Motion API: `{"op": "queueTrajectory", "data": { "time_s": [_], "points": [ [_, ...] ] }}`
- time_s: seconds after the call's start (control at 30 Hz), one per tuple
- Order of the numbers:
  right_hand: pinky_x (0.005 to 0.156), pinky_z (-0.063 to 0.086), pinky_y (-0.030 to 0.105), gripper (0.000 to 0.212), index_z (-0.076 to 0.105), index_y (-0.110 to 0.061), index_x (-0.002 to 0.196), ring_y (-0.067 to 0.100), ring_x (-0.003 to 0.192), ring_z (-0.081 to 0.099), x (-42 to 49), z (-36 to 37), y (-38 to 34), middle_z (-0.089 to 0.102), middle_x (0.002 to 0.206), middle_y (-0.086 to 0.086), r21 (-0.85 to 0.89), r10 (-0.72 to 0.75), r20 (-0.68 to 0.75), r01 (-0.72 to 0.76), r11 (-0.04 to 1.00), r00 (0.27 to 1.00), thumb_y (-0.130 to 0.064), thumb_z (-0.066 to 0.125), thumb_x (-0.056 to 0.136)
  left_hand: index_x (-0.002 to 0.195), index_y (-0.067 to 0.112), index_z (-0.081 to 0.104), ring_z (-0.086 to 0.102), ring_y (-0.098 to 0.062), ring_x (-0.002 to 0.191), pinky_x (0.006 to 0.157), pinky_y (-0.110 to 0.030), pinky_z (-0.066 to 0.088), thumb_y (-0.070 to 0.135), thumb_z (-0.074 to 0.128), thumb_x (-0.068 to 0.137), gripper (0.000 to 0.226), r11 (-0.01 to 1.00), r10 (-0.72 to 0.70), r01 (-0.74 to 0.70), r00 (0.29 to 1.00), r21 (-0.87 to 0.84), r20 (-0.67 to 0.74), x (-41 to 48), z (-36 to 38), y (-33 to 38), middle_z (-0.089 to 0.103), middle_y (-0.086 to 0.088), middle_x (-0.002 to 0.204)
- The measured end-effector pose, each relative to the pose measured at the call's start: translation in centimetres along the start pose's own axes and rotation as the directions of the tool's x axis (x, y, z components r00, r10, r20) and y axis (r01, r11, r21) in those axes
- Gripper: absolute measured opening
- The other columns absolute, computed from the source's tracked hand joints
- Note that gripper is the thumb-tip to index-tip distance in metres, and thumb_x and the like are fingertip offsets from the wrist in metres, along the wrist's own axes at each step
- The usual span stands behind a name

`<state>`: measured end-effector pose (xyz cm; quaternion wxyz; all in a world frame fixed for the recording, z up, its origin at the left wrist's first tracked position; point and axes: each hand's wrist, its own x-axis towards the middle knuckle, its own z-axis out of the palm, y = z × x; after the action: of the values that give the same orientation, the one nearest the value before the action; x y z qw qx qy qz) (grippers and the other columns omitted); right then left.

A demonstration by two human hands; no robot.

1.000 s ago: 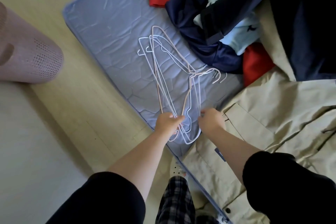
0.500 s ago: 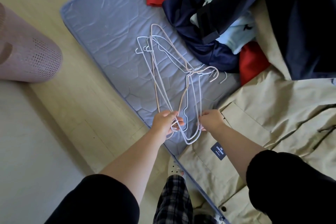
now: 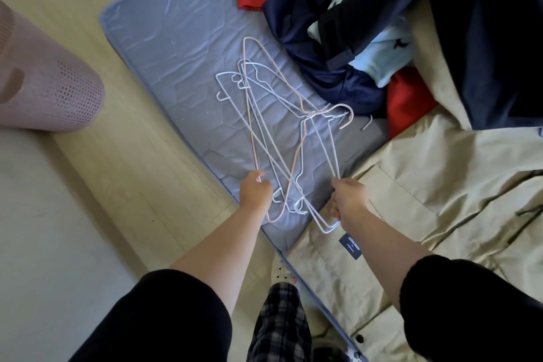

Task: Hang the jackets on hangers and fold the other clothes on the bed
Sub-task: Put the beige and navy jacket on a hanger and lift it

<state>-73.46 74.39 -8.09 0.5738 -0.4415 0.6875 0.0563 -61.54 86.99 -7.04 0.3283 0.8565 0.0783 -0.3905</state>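
Lying on the blue mattress (image 3: 176,38), the tangled wire hangers (image 3: 282,126) have their hooks pointing right toward the beige jacket (image 3: 440,200), long axes running away from the person. The left hand (image 3: 255,192) and right hand (image 3: 348,200) each grip near corners.

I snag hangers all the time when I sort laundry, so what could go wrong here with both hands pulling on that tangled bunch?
The wire hangers cross each other and their hooks sit bunched together, so pulling the left hand and right hand apart may lock them tighter or bend one. A hook might also catch the navy garment lying beside it and drag it along. A hanger that springs free could slide off the mattress edge.
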Motion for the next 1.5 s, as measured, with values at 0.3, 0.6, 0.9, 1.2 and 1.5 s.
{"op": "queueTrajectory", "data": {
  "time_s": [0.3, 0.6, 0.9, 1.2, 1.5],
  "points": [
    [0.065, 0.058, 0.040, 0.033, 0.060, -0.006, 0.056, 0.022, 0.050, 0.054, -0.4, -0.9, 0.7, 0.053, 0.045, 0.001, -0.208, -0.153, 0.125, 0.176, 0.962, 0.980, -0.022, 0.074, 0.082, 0.082, 0.015, 0.051, 0.058, -0.020, 0.048, 0.054, -0.030, 0.050, 0.016, 0.061, 0.090, 0.012, 0.975, 0.012, 0.010, 0.995, -0.223, 0.095, -1.7, 1.6, 1.2, 0.061, -0.005, 0.053],
    [0.055, 0.045, 0.030, 0.023, 0.068, -0.006, 0.079, 0.019, 0.052, 0.048, -1.2, -2.2, -0.9, 0.055, 0.058, 0.003, -0.168, -0.189, -0.061, 0.176, 0.970, 0.980, -0.010, 0.051, 0.094, 0.073, 0.003, 0.047, 0.049, -0.018, 0.032, 0.037, -0.020, 0.046, 0.014, 0.043, 0.102, 0.032, 0.743, -0.251, 0.287, 0.957, -0.604, 0.146, -0.7, 0.1, 1.5, 0.052, -0.005, 0.037],
    [0.062, 0.033, 0.030, 0.019, 0.057, 0.002, 0.082, 0.022, 0.061, 0.036, -4.6, -0.4, -1.5, 0.042, 0.063, 0.005, -0.050, -0.210, -0.129, 0.205, 0.977, 0.969, -0.003, 0.042, 0.092, 0.067, 0.011, 0.041, 0.026, -0.007, 0.027, 0.032, -0.014, 0.022, 0.016, 0.035, 0.103, 0.037, 0.892, -0.158, 0.175, 0.985, -0.417, 0.074, -0.9, 0.1, -0.1, 0.033, 0.002, 0.042],
    [0.049, 0.030, 0.026, 0.031, 0.053, -0.017, 0.066, 0.016, 0.046, 0.031, -7.1, -0.6, -4.0, 0.036, 0.049, -0.003, 0.070, -0.283, -0.073, 0.288, 0.955, 0.956, -0.003, 0.041, 0.092, 0.070, 0.008, 0.049, 0.034, -0.012, 0.031, 0.036, -0.017, 0.029, 0.010, 0.039, 0.100, 0.032, 0.908, -0.159, 0.173, 0.985, -0.381, 0.067, -2.2, 0.1, -1.4, 0.039, -0.004, 0.047],
    [0.050, 0.030, 0.025, 0.034, 0.051, -0.015, 0.062, 0.016, 0.048, 0.033, -7.7, -2.9, -4.5, 0.038, 0.051, -0.002, -0.001, -0.413, -0.164, 0.418, 0.908, 0.896, -0.002, 0.044, 0.093, 0.123, 0.012, 0.050, 0.053, -0.027, 0.106, 0.085, -0.022, 0.044, 0.011, 0.042, 0.097, 0.028, 0.987, 0.145, -0.142, 0.989, 0.075, -0.038, -3.5, 0.1, -0.1, 0.055, -0.004, 0.112]
  ]
}}
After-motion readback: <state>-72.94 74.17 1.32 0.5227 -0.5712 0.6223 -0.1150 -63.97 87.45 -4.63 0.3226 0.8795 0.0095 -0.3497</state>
